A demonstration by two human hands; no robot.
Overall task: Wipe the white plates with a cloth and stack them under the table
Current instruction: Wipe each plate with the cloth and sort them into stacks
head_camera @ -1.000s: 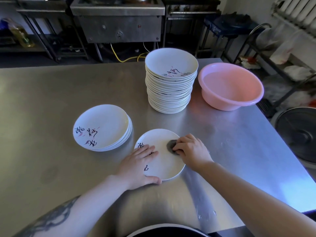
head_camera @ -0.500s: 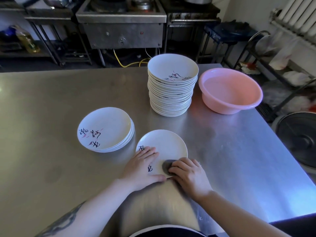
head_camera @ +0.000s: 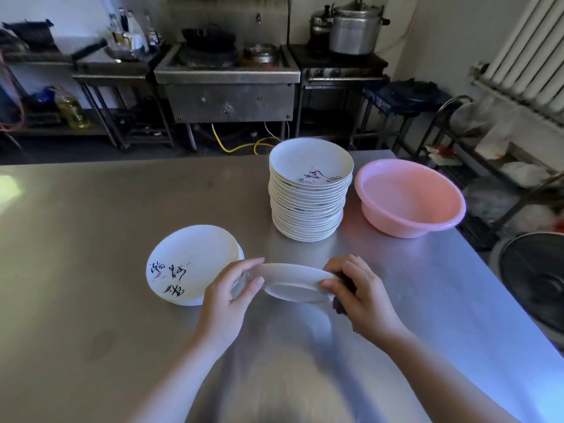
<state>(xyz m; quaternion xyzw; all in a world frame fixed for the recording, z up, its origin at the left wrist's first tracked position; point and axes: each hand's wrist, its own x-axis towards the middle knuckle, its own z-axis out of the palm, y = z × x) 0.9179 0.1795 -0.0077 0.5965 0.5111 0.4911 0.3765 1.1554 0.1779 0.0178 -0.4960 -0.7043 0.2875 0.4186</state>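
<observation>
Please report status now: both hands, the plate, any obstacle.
Left hand and right hand grip plate, lifted, tilted. Cloth under right fingers. Short stack close left.

The brushed stainless-steel desk (head_camera: 91, 209) is gleaming dully; round white glazed plates (head_camera: 308, 206) are shining smooth; the pink plastic basin (head_camera: 409, 221) is looking glossy.

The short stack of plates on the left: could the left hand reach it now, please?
Probably, once freed: the left hand grips the lifted plate right beside the short stack, nothing between.
</observation>
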